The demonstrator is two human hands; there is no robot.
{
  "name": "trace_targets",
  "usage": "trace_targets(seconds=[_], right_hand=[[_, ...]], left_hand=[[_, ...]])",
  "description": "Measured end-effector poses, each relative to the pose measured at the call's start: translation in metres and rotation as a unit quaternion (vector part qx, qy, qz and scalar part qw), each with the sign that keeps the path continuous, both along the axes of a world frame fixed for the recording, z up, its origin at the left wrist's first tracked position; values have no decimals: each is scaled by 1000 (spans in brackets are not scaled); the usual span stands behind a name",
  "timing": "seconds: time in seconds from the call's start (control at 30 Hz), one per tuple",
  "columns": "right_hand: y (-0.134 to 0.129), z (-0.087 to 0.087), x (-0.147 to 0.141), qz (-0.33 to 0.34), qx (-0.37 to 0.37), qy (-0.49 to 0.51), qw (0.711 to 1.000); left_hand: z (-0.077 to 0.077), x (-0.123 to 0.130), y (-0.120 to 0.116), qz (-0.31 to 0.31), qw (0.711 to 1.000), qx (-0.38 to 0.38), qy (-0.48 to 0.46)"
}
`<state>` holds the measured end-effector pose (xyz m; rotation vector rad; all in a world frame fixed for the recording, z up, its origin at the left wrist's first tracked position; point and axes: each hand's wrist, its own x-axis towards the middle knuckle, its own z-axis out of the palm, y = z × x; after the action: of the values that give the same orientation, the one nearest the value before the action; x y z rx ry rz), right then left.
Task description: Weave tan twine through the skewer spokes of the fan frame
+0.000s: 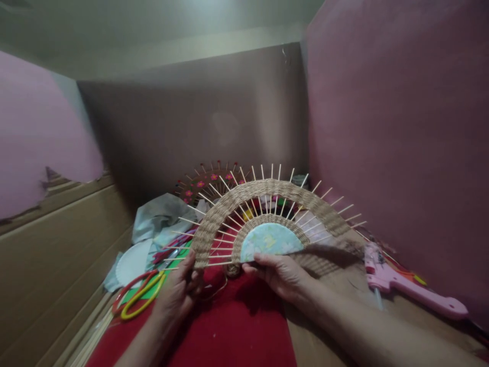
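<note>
A woven half-round fan (270, 187) of tan cord on thin wooden sticks is held up above the work surface. Its centre is a light blue half-circle of floral fabric (272, 238). My left hand (187, 283) grips the fan's lower left end, at the outer woven band. With thumb over the fabric's bottom edge and fingers beneath, my right hand (280, 275) pinches the middle of the base. The sticks stick out past the outer band all round. A small bundle of cord (233, 270) shows just under the base, between the hands.
Red cloth (229, 326) covers the surface in front. Yellow-handled scissors (143, 300), a white scalloped disc (134, 262) and clear plastic (164, 214) lie left. A pink glue gun (416, 290) lies right. Behind stands a second fan (214, 178) with pink flowers. Cardboard (61, 265) borders the left.
</note>
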<state>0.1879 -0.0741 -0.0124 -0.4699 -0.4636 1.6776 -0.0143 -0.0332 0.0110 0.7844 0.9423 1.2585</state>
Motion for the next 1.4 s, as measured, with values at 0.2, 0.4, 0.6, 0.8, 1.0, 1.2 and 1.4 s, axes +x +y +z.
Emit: trace_targets(seconds=[0.2,0.4,0.6,0.8,1.0,1.2,1.4], right_hand=[[0,0,0,-24,31,-14,999],[1,0,2,0,3,-15,1000],[1,-1,2,33,-4,-32,999],[7,-2,5,12,-103,50,993],[3,3,4,7,-128,62,990],[-5,-3,-6,51,-119,51,990],[-14,0,-26,175,-146,-49,973]], left_hand=[[-3,-3,2,-5,1000,-3,-3],[-4,-4,4,-16,1000,-5,-8],[-6,-7,7,-14,1000,-11,-20],[-1,2,-2,13,999,-34,-3],[4,9,-10,58,997,-45,-2],[1,6,-10,55,998,-37,-12],[-5,5,-10,10,1000,-16,-24]])
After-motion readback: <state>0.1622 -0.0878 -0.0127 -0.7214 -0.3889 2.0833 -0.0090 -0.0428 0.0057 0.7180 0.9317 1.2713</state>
